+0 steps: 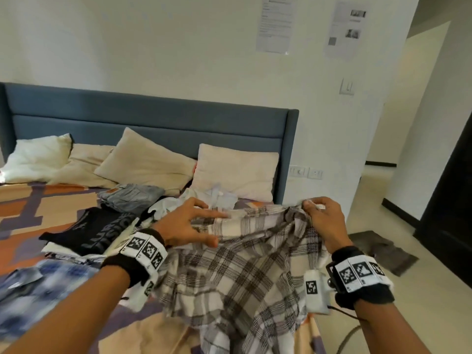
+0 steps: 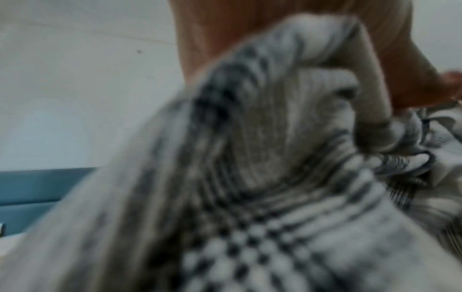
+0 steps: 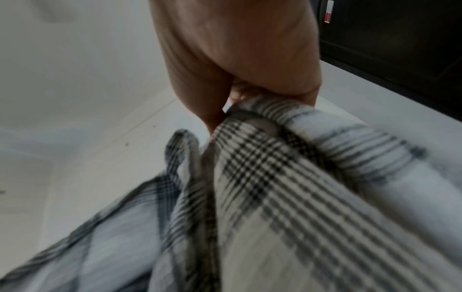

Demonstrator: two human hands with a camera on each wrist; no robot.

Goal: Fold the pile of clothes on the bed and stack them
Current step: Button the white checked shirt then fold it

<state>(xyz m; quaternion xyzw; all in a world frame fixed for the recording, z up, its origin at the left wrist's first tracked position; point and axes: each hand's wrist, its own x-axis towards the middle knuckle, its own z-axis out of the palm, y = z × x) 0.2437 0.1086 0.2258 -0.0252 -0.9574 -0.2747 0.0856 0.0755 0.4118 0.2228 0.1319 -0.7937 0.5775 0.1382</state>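
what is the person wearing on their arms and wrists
Bare forearms, no sleeves. Each wrist carries a black band ringed with white blocks printed with black square codes. A thin dark cable trails from the right wrist unit.

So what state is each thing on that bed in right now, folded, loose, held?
Plaid shirt: unfolded, held up off the bed, hanging crumpled.
Right hand: pinching the shirt's top edge.
Left hand: fingers spread, thumb under the cloth, taking hold of the shirt.
Black shirt: folded, lying flat on a stack.
Jeans: folded, lying behind the black shirt.
White clothes: loose, crumpled by the pillows.
Blue patterned garment: spread loose, blurred.
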